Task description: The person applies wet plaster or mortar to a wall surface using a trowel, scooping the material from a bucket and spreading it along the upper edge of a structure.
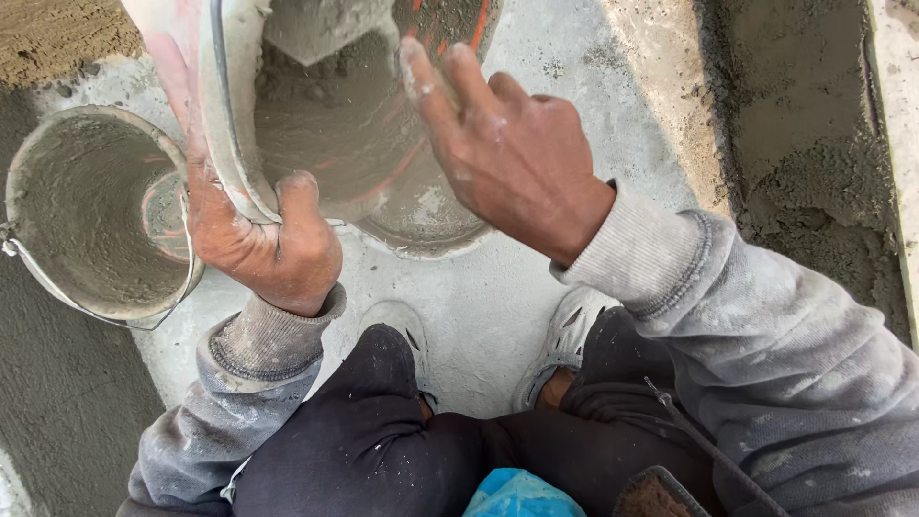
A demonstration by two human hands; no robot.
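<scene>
**Tilted bucket of wet mortar held over the slab**

A mortar-smeared bucket [335, 115] is tipped on its side at the top centre of the view, its mouth turned toward the camera and grey wet mortar [325, 134] coating its inner wall; orange plastic shows through in streaks. The left hand [263, 235] is clenched around the bucket's near rim, thumb inside, fingers wrapped outside. The right hand [503, 144] is open, fingers extended and reaching into the bucket's mouth, the fingertips dusted with grey; whether they touch the mortar itself is hard to tell from this angle.

Just left of the tilted bucket stands a second bucket [96, 215], upright, its inside also lined with mortar and a metal handle lug at its left edge. Both sit over a pale concrete slab [479, 306]. Below the hands are two grey shoes [565, 340] and dark trousers [383, 440]; the sleeves are grey, cement-flecked. A blue plastic bag [517, 493] lies at the bottom edge. A band of fresh dark mortar [804, 163] runs along the right.
</scene>
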